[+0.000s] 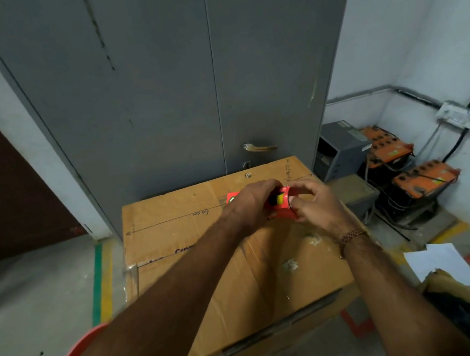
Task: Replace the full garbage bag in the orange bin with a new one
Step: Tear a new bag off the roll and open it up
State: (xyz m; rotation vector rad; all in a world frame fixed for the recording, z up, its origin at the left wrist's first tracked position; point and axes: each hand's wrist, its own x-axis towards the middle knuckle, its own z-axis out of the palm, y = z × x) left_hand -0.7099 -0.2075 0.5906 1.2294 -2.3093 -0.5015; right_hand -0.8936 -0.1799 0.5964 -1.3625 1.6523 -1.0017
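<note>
A small red packet with a black and yellow roll showing in it lies on top of a large cardboard box. My left hand grips the packet's left side. My right hand pinches its right end, thumb and fingers closed on the wrapper. Part of the packet is hidden under both hands. The curved rim of the orange bin shows at the bottom left, mostly covered by my left forearm; its inside is out of view.
A grey metal cabinet stands right behind the box. Orange-topped batteries and cables fill the right corner. White paper lies on another open carton holding something black at the bottom right. Bare floor with green-yellow tape lies left.
</note>
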